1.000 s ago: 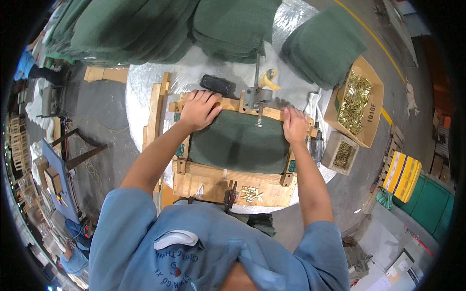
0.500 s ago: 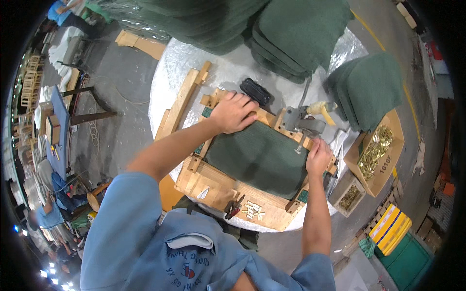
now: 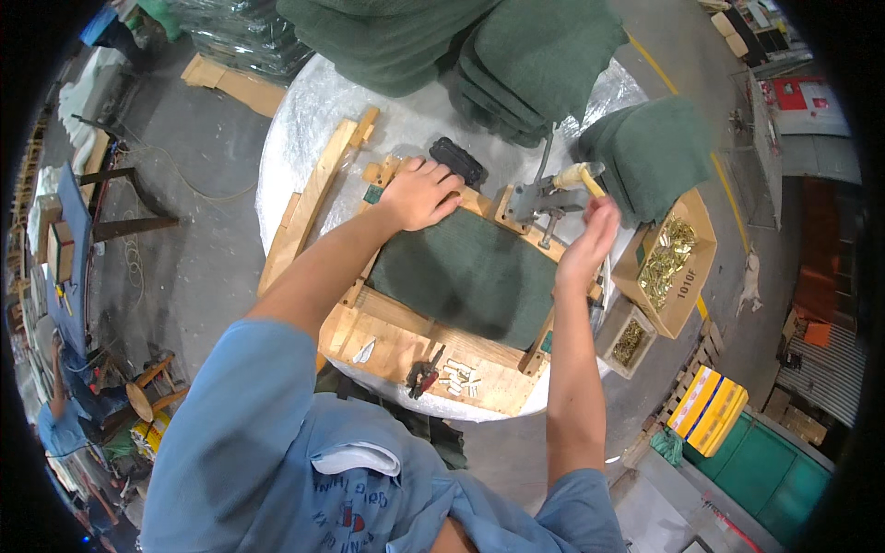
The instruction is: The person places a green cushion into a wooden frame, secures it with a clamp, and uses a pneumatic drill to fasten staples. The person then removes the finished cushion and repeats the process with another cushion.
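Note:
A dark green fabric-covered panel lies inside a wooden jig on the round table. My left hand lies on the jig's far rail at the panel's upper left corner, fingers stretched over the wood. On the far rail, right of centre, stands a grey metal clamp with a yellowish handle. Its spindle hangs above the panel's far edge. My right hand is raised at the clamp's right, fingers extended near the yellow handle; it appears to hold nothing. A black oblong object rests beyond my left hand.
Stacks of green panels fill the table's far side. At right are a cardboard box of brass-coloured hardware and a smaller bin. Pliers and small pale pieces lie in front. Timber strips lie at left.
My right hand has left the jig's right far corner and risen toward the clamp's yellow handle. My left hand stays on the far rail. The whole view has shifted slightly.

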A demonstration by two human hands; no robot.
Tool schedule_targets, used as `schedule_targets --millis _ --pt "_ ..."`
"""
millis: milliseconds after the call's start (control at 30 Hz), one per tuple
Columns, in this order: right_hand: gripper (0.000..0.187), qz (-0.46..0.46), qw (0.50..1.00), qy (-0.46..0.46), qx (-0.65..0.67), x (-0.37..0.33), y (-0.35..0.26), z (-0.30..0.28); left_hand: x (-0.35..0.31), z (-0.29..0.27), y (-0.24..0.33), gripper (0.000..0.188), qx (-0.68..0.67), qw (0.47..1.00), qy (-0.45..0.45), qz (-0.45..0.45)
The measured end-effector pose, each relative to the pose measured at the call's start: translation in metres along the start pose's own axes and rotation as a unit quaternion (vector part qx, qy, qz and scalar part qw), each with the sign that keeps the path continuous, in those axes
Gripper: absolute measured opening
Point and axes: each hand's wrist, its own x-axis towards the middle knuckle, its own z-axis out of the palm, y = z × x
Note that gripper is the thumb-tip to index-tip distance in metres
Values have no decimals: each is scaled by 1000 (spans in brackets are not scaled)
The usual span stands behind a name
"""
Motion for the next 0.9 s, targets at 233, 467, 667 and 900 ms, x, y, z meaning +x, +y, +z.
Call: schedule_targets --millis 233,467,667,900 --pt "33 -114 976 2 -187 36 -116 71 -6 -7 -3 37 -27 999 -13 -14" --pt "30 -149 938 4 -314 41 -105 68 -8 -2 -2 37 -34 999 14 -8" --pt "25 -152 931 3 -332 49 -103 76 -40 -19 -1 46 -39 988 147 -16" --pt "22 -113 933 15 -342 48 -97 68 -201 -48 -41 103 73 890 78 -443"
